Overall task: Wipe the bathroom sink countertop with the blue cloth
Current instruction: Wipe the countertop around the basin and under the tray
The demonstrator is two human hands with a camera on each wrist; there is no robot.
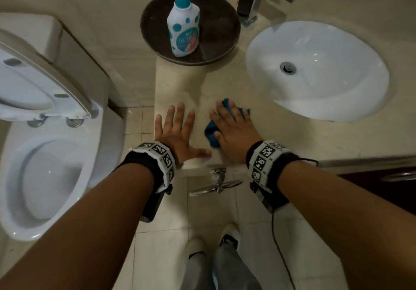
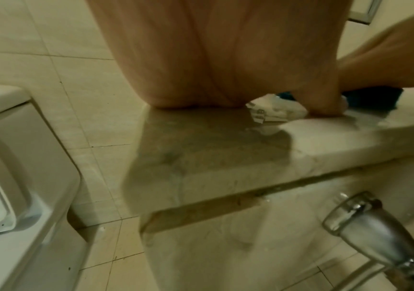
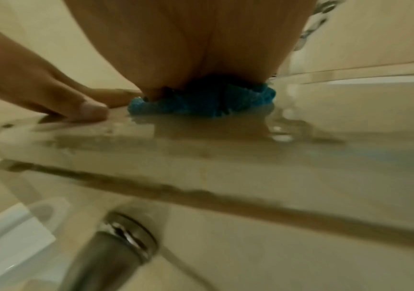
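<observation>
I have my right hand point(image 1: 234, 132) laid flat on the blue cloth point(image 1: 212, 133), fingers straight and a little spread, pressing it onto the desk point(image 1: 180, 82) just left of the white sink basin point(image 1: 315, 69). The cloth is bunched under my palm near the front edge; a crumpled edge shows past my fingertips and by my thumb. My left hand point(image 1: 177, 132) rests just beside it, fingers splayed flat on the bare stone near the left end of the desk, holding nothing.

The right wrist view shows the cloth point(image 3: 201, 102) as a soft, nubbly wad squashed between palm and stone. I judge it light and limp, with no stiffness of its own, so it will go wherever my palm drags it and may roll up or slip out sideways if I press unevenly. The stone looks glossy and perhaps wet, so it should slide easily. I would keep hold by pressing down through the whole palm with fingers over the middle of the wad, rather than pinching an edge.

Farther back a spotted white bottle with a teal cap point(image 1: 183, 28) stands upright on a dark round tray point(image 1: 216, 19), well apart from my hands. It looks tall and easily tipped, so I would wipe around it with care.
</observation>
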